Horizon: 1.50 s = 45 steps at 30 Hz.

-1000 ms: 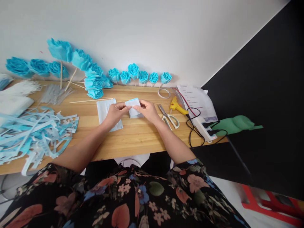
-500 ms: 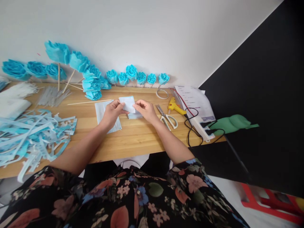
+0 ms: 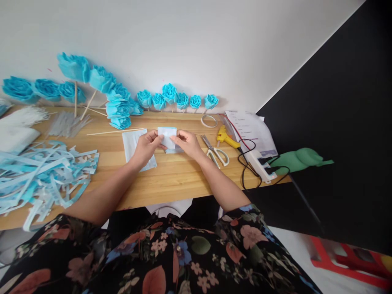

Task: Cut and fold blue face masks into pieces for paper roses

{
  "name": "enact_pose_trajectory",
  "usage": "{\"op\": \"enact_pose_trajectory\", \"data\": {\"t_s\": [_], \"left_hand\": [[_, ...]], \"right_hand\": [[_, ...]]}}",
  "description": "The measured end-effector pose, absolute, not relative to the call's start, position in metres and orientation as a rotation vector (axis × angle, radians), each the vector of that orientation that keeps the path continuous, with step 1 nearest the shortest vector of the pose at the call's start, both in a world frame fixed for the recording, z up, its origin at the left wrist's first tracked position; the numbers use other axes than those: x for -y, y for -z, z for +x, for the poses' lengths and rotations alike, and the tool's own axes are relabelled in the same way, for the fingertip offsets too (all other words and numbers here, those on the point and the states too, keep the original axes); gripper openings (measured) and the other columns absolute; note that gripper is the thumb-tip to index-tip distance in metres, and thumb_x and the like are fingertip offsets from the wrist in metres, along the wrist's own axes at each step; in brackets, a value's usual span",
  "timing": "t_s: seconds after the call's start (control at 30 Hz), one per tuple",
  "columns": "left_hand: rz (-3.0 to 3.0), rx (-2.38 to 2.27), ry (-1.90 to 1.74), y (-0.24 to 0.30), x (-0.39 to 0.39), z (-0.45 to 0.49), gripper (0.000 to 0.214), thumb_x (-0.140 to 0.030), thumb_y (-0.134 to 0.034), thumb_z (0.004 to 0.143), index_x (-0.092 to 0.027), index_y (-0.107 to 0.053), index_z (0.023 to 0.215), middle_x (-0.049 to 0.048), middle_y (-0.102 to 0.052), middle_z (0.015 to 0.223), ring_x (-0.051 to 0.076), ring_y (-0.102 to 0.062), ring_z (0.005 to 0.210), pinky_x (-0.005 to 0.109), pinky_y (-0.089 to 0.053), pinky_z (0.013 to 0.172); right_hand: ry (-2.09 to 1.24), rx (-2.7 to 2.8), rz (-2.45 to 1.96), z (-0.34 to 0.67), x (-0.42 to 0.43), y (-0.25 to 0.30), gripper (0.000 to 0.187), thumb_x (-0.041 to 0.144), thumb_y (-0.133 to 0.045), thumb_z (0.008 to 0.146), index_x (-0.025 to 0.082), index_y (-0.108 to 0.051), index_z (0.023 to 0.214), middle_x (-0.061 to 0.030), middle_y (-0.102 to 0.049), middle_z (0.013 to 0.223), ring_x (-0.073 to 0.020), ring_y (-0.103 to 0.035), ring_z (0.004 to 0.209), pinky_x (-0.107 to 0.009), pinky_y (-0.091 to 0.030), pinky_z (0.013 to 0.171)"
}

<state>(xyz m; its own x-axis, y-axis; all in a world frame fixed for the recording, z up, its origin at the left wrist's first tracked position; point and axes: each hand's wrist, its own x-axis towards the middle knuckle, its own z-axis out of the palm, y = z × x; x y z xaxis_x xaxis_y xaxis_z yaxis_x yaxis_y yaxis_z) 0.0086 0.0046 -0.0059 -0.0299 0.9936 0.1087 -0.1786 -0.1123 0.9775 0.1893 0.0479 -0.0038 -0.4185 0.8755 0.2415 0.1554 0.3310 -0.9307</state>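
Both hands pinch a small pale-blue and white folded fabric piece (image 3: 167, 134) above the middle of the table. My left hand (image 3: 147, 146) grips its left side, thumb in front. On the right edge, my right hand (image 3: 187, 143) holds it the same way. Under my left hand lies a larger pale fabric sheet (image 3: 130, 143), flat on the wood. Another pale piece (image 3: 174, 151) is partly hidden below the held one. A thin wooden stick (image 3: 113, 132) lies behind the sheet. To the right of my right hand are scissors (image 3: 216, 151) with white handles.
Several blue fabric flowers on sticks (image 3: 170, 94) line the wall. Blue and white cut strips (image 3: 52, 175) are heaped at left. A yellow glue gun (image 3: 226, 136), a tape roll (image 3: 209, 121), printed papers (image 3: 252, 130) and a power strip (image 3: 260, 166) with black cords lie at right.
The held fabric piece has moved slightly right and down and sits straighter. Both thumbs have come closer together over its front.
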Motion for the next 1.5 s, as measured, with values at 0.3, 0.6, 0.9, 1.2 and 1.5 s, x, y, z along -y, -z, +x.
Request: {"op": "enact_pose_trajectory", "data": {"t_s": [0.3,0.6,0.9,1.2,1.5], "left_hand": [[1.164,-1.159,-1.366,0.000,-0.003,0.007,0.039,-0.050,-0.082,0.069,-0.016,-0.062,0.071,-0.0015,-0.062,0.056,0.012,-0.060,0.045,0.023,-0.048,0.047],[0.989,-1.095,-1.371,0.002,-0.005,0.005,0.042,-0.048,-0.092,0.058,-0.015,-0.066,0.066,-0.0003,-0.067,0.061,0.012,-0.063,0.051,0.025,-0.052,0.056],[0.906,-0.903,-1.351,0.005,-0.006,0.009,0.037,-0.041,-0.092,0.062,-0.014,-0.076,0.081,0.0041,-0.074,0.078,0.014,-0.068,0.068,0.026,-0.057,0.066],[0.981,-0.966,-1.317,0.010,-0.007,0.007,0.031,-0.041,-0.091,0.063,-0.015,-0.078,0.076,0.0056,-0.076,0.075,0.015,-0.066,0.067,0.028,-0.056,0.067],[1.189,-1.102,-1.242,0.005,-0.004,0.008,0.034,-0.046,-0.088,0.063,-0.016,-0.075,0.071,0.0022,-0.071,0.068,0.015,-0.063,0.064,0.029,-0.054,0.065]], "right_hand": [[-1.039,1.768,-1.013,0.191,-0.048,0.001,0.040,0.056,-0.062,0.085,0.019,-0.057,0.071,0.0032,-0.045,0.065,-0.0108,-0.039,0.063,-0.026,-0.030,0.061],[-0.986,1.769,-0.993,0.190,-0.045,0.000,0.036,0.051,-0.063,0.086,0.018,-0.061,0.073,0.0026,-0.049,0.066,-0.0109,-0.041,0.063,-0.026,-0.032,0.061],[-0.909,1.855,-0.999,0.189,-0.044,0.000,0.037,0.052,-0.059,0.088,0.019,-0.058,0.071,0.0020,-0.050,0.067,-0.0117,-0.044,0.065,-0.026,-0.035,0.064],[-0.953,1.857,-0.998,0.187,-0.042,-0.002,0.039,0.055,-0.059,0.086,0.019,-0.059,0.071,0.0012,-0.052,0.068,-0.0123,-0.046,0.068,-0.026,-0.036,0.064],[-1.055,1.879,-1.009,0.188,-0.043,-0.002,0.041,0.060,-0.067,0.080,0.019,-0.062,0.079,0.0011,-0.056,0.072,-0.0136,-0.050,0.071,-0.026,-0.041,0.068]]}}
